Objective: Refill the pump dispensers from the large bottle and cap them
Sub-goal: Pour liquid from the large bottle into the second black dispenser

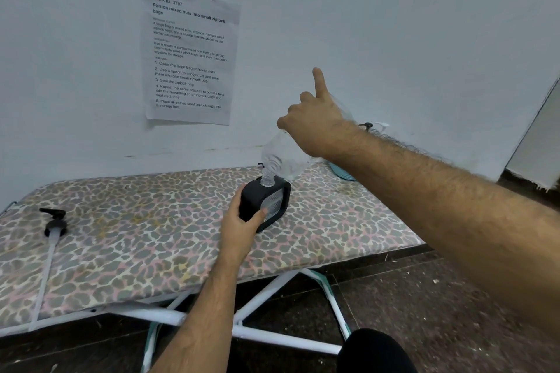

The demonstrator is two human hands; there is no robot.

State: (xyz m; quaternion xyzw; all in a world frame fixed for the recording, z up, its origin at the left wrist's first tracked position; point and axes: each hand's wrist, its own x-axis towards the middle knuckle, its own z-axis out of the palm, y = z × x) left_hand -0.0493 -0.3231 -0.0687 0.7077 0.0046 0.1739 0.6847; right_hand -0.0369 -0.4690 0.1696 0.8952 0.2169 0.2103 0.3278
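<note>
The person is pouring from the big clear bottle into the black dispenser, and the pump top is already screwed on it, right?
Not quite. The pouring part is right, but the head view shows the pump top lying loose on the ironing board, far left of the black dispenser. The clear bottle sits neck-down in its open mouth.

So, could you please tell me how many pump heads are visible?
2: one pump head lies at the board's left end; another shows behind the right forearm, partly hidden.
</note>
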